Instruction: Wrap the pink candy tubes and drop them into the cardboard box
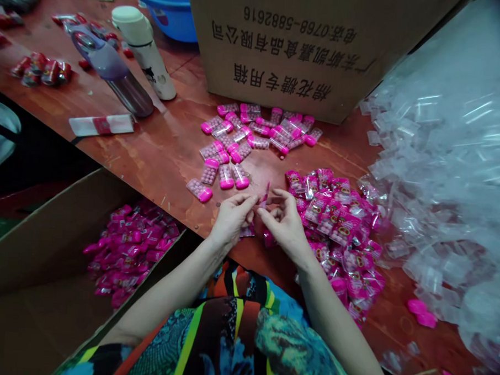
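Both hands meet at the table's near edge. A small pink-and-clear candy packet stands on edge between my right hand's thumb and fingers. My left hand has its fingertips pinched together at the packet's left side; what they grip is too small to make out. Beyond the hands lie several clear candy bottles with pink caps and pale pink balls inside. Right of my right hand is a heap of pink printed candy packets, partly hidden by the forearm.
A carton stands at the back beside a blue basin. Clear plastic containers pile up on the right. Two drink bottles and a plastic roll sit left. Below, an open box holds pink packets.
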Demonstrator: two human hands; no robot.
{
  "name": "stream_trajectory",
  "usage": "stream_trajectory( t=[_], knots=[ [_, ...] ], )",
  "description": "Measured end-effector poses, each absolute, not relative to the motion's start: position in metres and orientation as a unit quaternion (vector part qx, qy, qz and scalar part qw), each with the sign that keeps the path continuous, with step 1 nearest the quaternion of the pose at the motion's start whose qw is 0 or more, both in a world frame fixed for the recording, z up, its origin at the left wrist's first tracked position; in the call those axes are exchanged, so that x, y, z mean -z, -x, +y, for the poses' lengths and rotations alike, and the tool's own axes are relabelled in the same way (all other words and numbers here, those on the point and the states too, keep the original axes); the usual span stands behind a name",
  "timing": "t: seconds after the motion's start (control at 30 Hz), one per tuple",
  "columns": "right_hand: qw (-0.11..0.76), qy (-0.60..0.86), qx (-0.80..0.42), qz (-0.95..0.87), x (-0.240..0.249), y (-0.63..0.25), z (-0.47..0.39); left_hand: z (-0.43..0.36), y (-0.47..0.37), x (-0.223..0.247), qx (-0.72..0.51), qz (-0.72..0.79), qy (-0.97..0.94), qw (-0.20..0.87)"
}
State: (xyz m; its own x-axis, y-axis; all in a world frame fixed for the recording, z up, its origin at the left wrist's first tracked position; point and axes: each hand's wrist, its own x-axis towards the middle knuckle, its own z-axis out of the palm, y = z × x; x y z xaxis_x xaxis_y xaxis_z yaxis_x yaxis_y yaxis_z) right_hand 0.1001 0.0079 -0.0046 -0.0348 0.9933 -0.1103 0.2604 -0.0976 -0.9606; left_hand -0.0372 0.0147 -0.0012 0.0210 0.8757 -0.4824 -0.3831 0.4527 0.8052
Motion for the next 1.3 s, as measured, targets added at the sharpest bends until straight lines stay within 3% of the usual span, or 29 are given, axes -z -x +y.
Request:
stream_trajectory(
  t=[0.13,0.27,0.43,0.73,0.83,1.0,1.1,1.2,1.3],
  knots=[
    [0.431,0.52,-0.584,-0.45,0.015,-0.105,0.009,0.018,0.038,-0.001,-0.432,0.471,-0.233,0.733],
    [0.408,0.553,-0.474,-0.551,0.024,-0.107,0.011,0.021,0.038,0.003,-0.446,0.471,-0.203,0.734],
    [0.26,0.618,-0.249,-0.699,0.019,-0.106,0.019,0.026,0.054,0.008,-0.5,0.536,-0.223,0.643],
    [0.036,0.597,-0.178,-0.781,0.012,-0.074,0.04,0.025,0.061,0.01,-0.499,0.541,-0.223,0.639],
    [0.008,0.593,-0.161,-0.789,0.015,-0.07,0.044,0.025,0.066,0.014,-0.498,0.558,-0.241,0.618],
    [0.082,0.585,-0.157,-0.791,0.009,-0.079,0.039,0.024,0.077,0.018,-0.49,0.608,-0.426,0.458],
    [0.189,0.567,-0.252,-0.761,0.005,-0.09,0.035,0.022,0.077,0.016,-0.454,0.578,-0.559,0.384],
    [0.284,0.538,-0.433,-0.665,0.006,-0.101,0.031,0.02,0.073,0.011,-0.453,0.541,-0.554,0.442],
    [0.364,0.518,-0.588,-0.503,0.008,-0.109,0.025,0.018,0.067,0.005,-0.458,0.534,-0.428,0.567]
  ],
)
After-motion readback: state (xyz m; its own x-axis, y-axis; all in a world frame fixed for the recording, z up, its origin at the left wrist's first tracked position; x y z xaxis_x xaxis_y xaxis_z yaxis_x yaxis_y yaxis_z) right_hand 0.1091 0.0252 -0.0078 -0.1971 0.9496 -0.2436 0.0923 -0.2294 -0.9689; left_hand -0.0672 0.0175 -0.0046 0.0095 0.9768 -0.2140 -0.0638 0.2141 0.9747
